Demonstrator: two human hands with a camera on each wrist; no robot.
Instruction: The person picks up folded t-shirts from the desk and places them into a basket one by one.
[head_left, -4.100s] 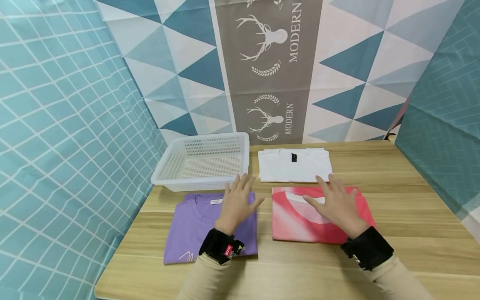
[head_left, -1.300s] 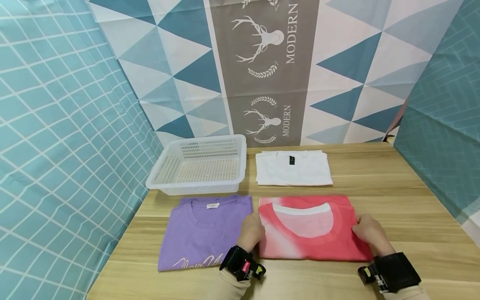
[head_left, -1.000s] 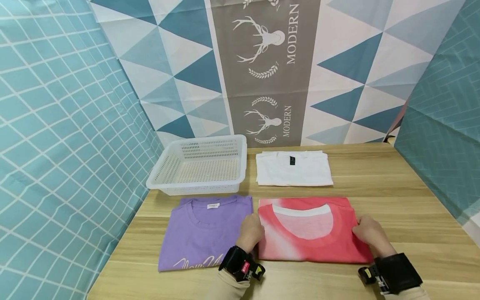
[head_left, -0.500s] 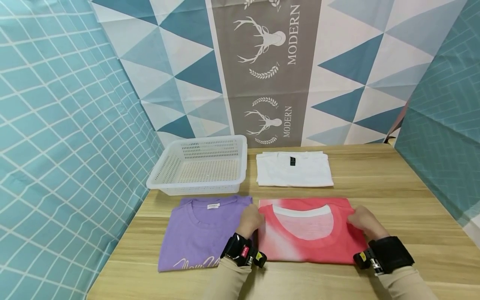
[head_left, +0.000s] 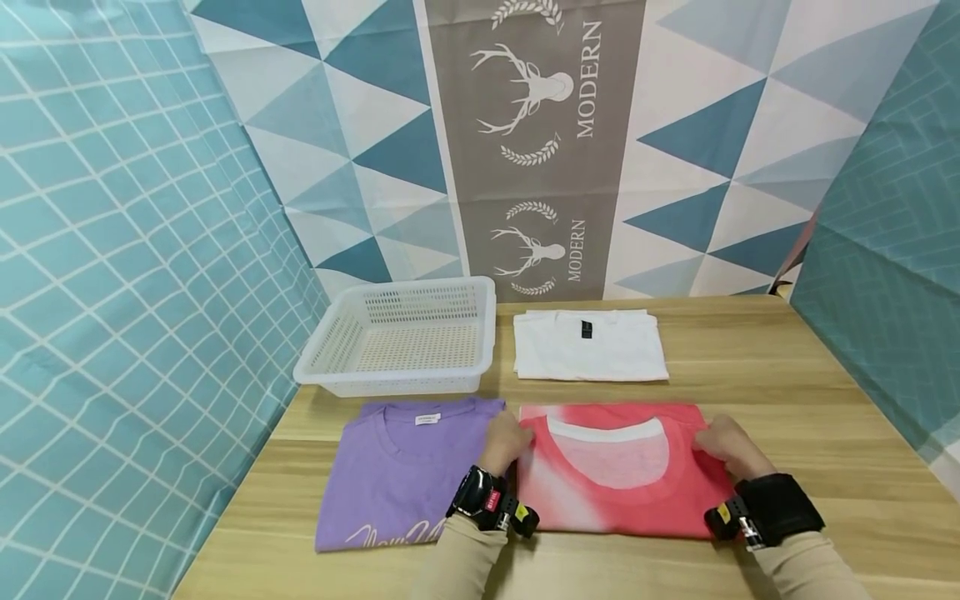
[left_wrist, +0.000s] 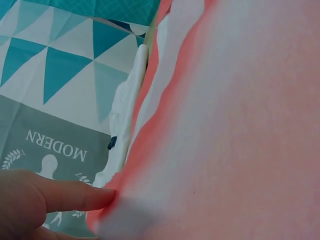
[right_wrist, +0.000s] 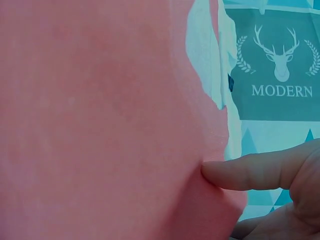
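Observation:
A folded pink-and-white T-shirt [head_left: 622, 502] lies on the wooden table in the head view, its white-banded collar facing up. My left hand [head_left: 502, 442] pinches its left edge, thumb on top, as the left wrist view shows with the thumb [left_wrist: 75, 195] pressed into the cloth. On the opposite edge my right hand [head_left: 733, 445] pinches the shirt, the thumb [right_wrist: 245, 172] over the fabric in the right wrist view. The fingers underneath are mostly hidden. A folded purple T-shirt [head_left: 408, 483] lies at the left, partly covered by my left hand and wrist.
A white perforated plastic basket [head_left: 420, 346] stands at the back left with nothing in it. Right of it lies a folded white T-shirt [head_left: 588, 346] with a black label. Patterned cloth hangs behind the table [head_left: 810, 400], and teal cloth on both sides.
Both hands were spread over the shirts at first; they came down to the pink T-shirt's side edges, and it shifted left and nearer. Lately the hands have slid slightly farther up its edges.

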